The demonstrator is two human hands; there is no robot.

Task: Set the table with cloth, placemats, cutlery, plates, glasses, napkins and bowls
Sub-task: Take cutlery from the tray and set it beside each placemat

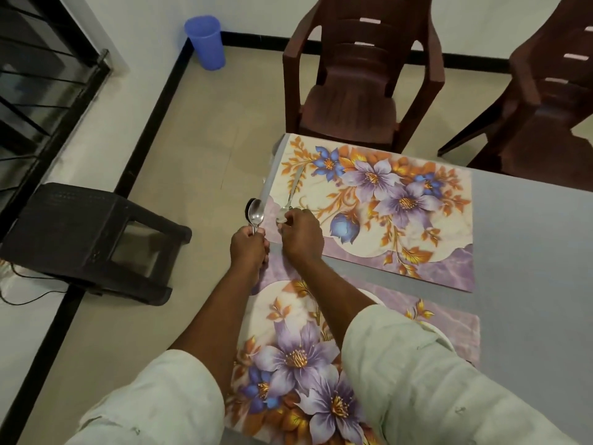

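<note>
Placemats (417, 220) cover grey table (529, 252) beside chairs (359, 91).

The left hand (248, 248) hides the spoon handles (255, 231); the near placemat (298, 364) is cut by the bottom edge, partly under both sleeves.

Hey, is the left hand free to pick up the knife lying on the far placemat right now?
Probably not: the left hand already grips spoons. The knife itself lies uncovered on the far placemat, close beside the right hand.
</note>
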